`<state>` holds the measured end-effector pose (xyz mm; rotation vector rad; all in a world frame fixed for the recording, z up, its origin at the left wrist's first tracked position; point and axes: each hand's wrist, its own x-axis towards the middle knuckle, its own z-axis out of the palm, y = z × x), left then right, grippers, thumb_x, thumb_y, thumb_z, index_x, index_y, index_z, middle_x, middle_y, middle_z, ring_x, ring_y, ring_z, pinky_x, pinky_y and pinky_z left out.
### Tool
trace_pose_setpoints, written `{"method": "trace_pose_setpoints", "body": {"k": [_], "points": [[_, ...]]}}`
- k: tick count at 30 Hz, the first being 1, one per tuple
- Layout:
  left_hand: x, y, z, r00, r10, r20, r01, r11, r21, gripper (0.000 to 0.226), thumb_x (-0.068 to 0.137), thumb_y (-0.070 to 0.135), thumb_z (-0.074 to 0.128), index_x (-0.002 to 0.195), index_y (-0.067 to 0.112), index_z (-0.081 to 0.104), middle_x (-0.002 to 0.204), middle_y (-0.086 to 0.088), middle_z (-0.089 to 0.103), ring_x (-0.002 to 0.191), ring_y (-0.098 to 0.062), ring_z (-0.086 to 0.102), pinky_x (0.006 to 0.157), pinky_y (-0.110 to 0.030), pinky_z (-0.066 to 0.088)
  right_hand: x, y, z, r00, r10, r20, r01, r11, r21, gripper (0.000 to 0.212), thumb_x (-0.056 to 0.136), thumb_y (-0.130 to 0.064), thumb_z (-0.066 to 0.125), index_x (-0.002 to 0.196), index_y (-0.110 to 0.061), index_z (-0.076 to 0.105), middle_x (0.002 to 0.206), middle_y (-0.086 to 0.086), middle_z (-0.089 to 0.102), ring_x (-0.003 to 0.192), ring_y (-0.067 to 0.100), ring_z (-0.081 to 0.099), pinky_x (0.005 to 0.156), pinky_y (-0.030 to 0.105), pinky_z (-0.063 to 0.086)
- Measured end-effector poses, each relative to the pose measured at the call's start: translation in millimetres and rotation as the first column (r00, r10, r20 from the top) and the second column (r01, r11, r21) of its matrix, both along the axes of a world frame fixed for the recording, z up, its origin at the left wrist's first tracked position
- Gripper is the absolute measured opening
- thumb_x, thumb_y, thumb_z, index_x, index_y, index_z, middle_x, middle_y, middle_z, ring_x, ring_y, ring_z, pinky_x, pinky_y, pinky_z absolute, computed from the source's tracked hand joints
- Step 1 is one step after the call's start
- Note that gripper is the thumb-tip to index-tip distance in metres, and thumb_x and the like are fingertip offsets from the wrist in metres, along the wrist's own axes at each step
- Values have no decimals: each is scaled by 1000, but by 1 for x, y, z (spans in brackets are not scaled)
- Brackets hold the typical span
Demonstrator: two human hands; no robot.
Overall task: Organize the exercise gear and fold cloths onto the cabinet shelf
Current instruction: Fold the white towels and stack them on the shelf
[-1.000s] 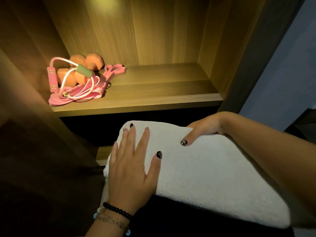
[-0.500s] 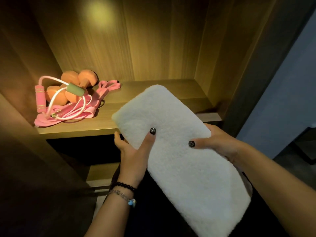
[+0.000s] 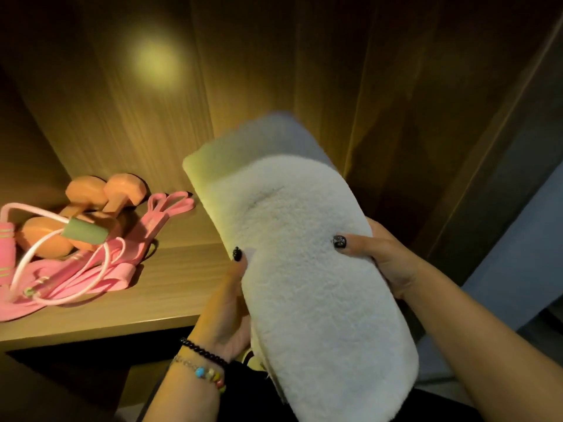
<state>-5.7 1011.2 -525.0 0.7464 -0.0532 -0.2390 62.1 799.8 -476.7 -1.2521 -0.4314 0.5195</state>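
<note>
A folded white fluffy cloth (image 3: 304, 269) is held up in front of the wooden cabinet shelf (image 3: 170, 287), its far end over the shelf's right part. My left hand (image 3: 227, 306) grips its left edge, thumb on top. My right hand (image 3: 384, 257) grips the right edge, thumb on top too. On the shelf's left side lie orange dumbbells (image 3: 100, 196), a pink jump rope (image 3: 36, 248) with a green handle, and pink resistance bands (image 3: 164, 208) in a loose pile.
The cabinet's wooden back wall (image 3: 243, 71) and right side wall (image 3: 426, 117) close in the shelf. A dark opening lies below the shelf. A blue-grey wall (image 3: 524, 239) stands to the right of the cabinet.
The cloth has gone from lying flat under both hands to being gripped at its sides and lifted up and forward toward the shelf.
</note>
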Motion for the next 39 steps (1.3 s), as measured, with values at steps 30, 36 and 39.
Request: {"method": "trace_pose_setpoints", "body": {"k": [30, 36, 39], "points": [[168, -83, -29, 861, 503, 77, -490, 777, 396, 23, 93, -11, 48, 98, 9, 59, 88, -2, 61, 74, -7, 56, 61, -10, 51, 54, -12, -58, 737, 123, 665, 651, 134, -747, 70, 82, -49, 11, 152, -40, 8, 161, -11, -6, 147, 11, -11, 121, 39, 0], [196, -78, -34, 837, 472, 278, -532, 583, 613, 13, 94, 1, 52, 95, 9, 62, 69, 5, 55, 55, 2, 49, 55, -12, 41, 90, -9, -62, 701, 162, 694, 685, 117, -719, 69, 83, -50, 12, 151, -40, 5, 160, -14, -9, 146, 12, -15, 120, 40, -6], [209, -75, -35, 854, 440, 277, -497, 534, 684, 22, 95, 9, 53, 78, 23, 53, 64, 4, 50, 55, -5, 46, 61, -23, 40, 104, -7, -64, 688, 174, 705, 696, 119, -708, 62, 91, -45, 19, 151, -37, 5, 160, -12, -7, 147, 15, -13, 120, 43, -2]]}}
